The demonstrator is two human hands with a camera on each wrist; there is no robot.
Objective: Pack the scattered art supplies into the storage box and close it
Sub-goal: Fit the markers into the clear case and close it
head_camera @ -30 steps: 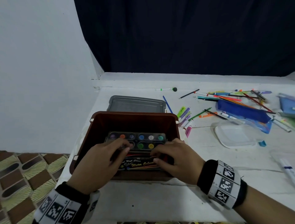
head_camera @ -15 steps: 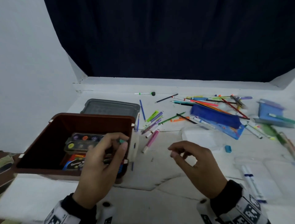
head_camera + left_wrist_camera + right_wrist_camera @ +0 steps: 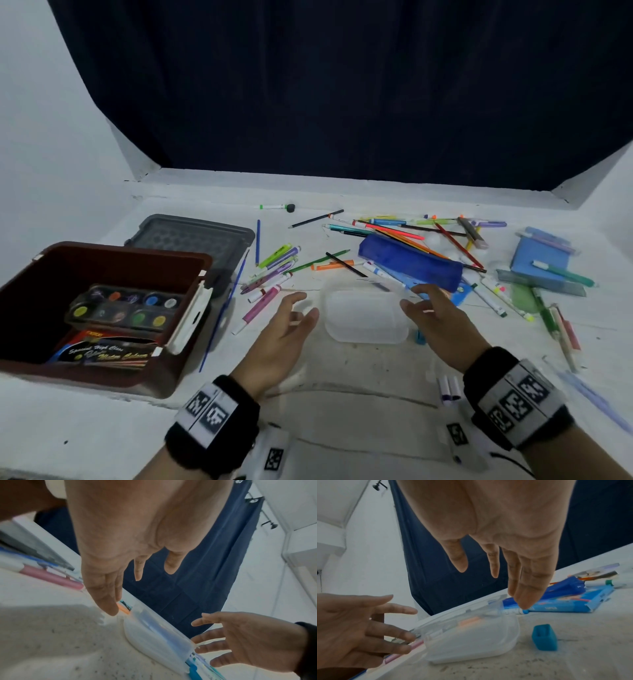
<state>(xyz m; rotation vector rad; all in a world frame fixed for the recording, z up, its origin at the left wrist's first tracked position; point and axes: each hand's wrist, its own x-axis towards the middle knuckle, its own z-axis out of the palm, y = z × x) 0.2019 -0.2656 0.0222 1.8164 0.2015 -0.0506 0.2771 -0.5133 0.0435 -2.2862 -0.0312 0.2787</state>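
Both hands, left hand (image 3: 286, 329) and right hand (image 3: 436, 320), hover spread and empty, flanking the clear rectangular plastic container (image 3: 366, 317) on the white worktop (image 3: 342, 373). Its smooth walls may slip from an uneven grip; the brown plastic storage box (image 3: 113, 263) sits open, left of the left hand.

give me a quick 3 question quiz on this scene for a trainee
1. True or false: the left hand already grips the clear plastic container.
2. What lies inside the brown storage box? A) the blue pencil case B) a watercolour palette on top of a paint pack C) only loose markers
3. Fill in: the grey lid lies on the table just ____ the box.

Key
1. False: both the left hand and the right hand are spread open on either side of the container, holding nothing.
2. B: the watercolour palette is in the box; the blue pencil case is out on the table.
3. behind
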